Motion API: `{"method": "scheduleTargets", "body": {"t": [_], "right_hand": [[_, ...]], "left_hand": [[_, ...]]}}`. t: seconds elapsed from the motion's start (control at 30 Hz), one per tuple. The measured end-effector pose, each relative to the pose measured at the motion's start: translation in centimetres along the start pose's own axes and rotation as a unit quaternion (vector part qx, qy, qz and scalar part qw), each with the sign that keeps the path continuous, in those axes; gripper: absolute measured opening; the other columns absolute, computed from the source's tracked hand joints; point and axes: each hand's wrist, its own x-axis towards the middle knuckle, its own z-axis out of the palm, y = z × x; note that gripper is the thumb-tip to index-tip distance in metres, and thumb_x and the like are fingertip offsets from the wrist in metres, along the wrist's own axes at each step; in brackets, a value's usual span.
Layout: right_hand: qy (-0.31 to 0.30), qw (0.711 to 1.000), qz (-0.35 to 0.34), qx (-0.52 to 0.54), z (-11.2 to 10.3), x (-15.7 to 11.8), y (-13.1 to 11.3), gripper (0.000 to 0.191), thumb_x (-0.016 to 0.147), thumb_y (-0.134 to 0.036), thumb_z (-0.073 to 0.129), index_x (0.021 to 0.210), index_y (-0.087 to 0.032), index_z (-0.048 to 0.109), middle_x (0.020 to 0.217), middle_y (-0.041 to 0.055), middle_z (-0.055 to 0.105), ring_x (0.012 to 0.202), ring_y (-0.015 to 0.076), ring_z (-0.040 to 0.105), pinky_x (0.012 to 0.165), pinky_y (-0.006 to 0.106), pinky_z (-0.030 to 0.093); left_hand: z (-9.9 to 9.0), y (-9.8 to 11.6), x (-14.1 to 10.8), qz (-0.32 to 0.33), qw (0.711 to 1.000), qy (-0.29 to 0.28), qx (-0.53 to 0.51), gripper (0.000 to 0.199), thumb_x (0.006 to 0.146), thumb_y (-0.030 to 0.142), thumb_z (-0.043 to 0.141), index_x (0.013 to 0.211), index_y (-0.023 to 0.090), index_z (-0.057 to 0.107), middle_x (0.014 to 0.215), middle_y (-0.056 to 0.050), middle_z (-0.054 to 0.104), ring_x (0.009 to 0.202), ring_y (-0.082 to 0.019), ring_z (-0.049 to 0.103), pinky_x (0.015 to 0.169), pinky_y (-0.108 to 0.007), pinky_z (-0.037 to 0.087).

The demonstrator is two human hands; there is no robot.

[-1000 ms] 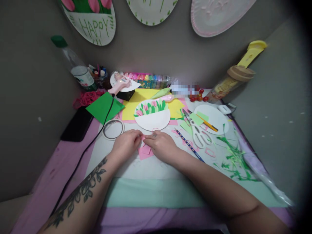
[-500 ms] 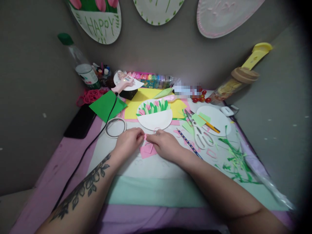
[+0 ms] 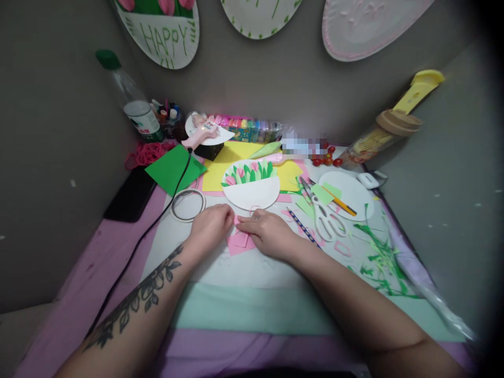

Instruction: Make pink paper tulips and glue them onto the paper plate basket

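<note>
My left hand point(image 3: 212, 224) is closed, its fingertips pinching a small piece of pink paper point(image 3: 237, 220). My right hand point(image 3: 271, 233) meets it from the other side, thumb and forefinger on that same piece; its exact shape is partly hidden by the fingers. Just below lie more pink paper pieces point(image 3: 241, 247), a smaller one over a larger one. Beyond both hands sits a white paper plate point(image 3: 252, 197) with green paper leaves point(image 3: 255, 172) and pink paper tulips behind its folded front.
White-handled scissors point(image 3: 326, 223), a dotted pencil point(image 3: 303, 228) and green paper scraps point(image 3: 384, 257) lie to the right. A tape roll point(image 3: 173, 210), a pink glue gun point(image 3: 200, 136) with its black cord and a phone point(image 3: 132, 197) are left. A bottle point(image 3: 142, 121) stands behind.
My right fingers have straightened a little and lie flatter over the small pink piece. My left hand stays close against it. The whole view has shifted slightly.
</note>
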Motion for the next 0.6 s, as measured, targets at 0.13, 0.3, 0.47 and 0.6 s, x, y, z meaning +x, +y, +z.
{"method": "scheduleTargets", "body": {"t": [0.13,0.3,0.47,0.6], "right_hand": [[-0.009,1.000,0.004,0.000,-0.22,0.03,-0.14,0.037,0.084,-0.007,0.047,0.110,-0.022,0.068,0.100,0.0052,0.071,0.085,0.0210,0.052,0.071,0.029,0.041],[-0.005,1.000,-0.003,-0.003,-0.10,-0.03,-0.02,0.037,0.083,-0.007,0.049,0.110,-0.022,0.069,0.107,0.0037,0.070,0.085,0.0214,0.052,0.072,0.029,0.042],[0.007,1.000,-0.017,-0.007,0.16,-0.10,0.27,0.037,0.083,-0.008,0.049,0.110,-0.022,0.069,0.113,0.0033,0.069,0.087,0.0218,0.052,0.074,0.031,0.042],[0.005,1.000,-0.019,-0.013,0.19,-0.04,0.30,0.036,0.083,-0.008,0.049,0.109,-0.023,0.069,0.113,0.0027,0.069,0.086,0.0220,0.052,0.075,0.031,0.042]], "left_hand": [[-0.06,-0.04,0.14,0.003,1.000,-0.001,-0.003,0.023,0.087,0.026,0.040,0.086,0.021,0.062,0.092,-0.004,0.070,0.080,-0.017,0.061,0.063,-0.025,0.038],[-0.21,-0.21,0.15,0.008,1.000,-0.011,-0.008,0.023,0.087,0.026,0.039,0.086,0.021,0.061,0.092,-0.003,0.069,0.080,-0.017,0.061,0.063,-0.026,0.037],[-0.63,-0.09,0.13,0.017,0.999,-0.029,-0.013,0.025,0.088,0.026,0.038,0.087,0.020,0.062,0.094,-0.004,0.069,0.081,-0.017,0.061,0.065,-0.025,0.039],[-0.73,0.01,0.22,0.015,0.999,-0.033,-0.008,0.025,0.088,0.026,0.038,0.087,0.020,0.062,0.094,-0.005,0.069,0.081,-0.017,0.062,0.065,-0.026,0.040]]}}
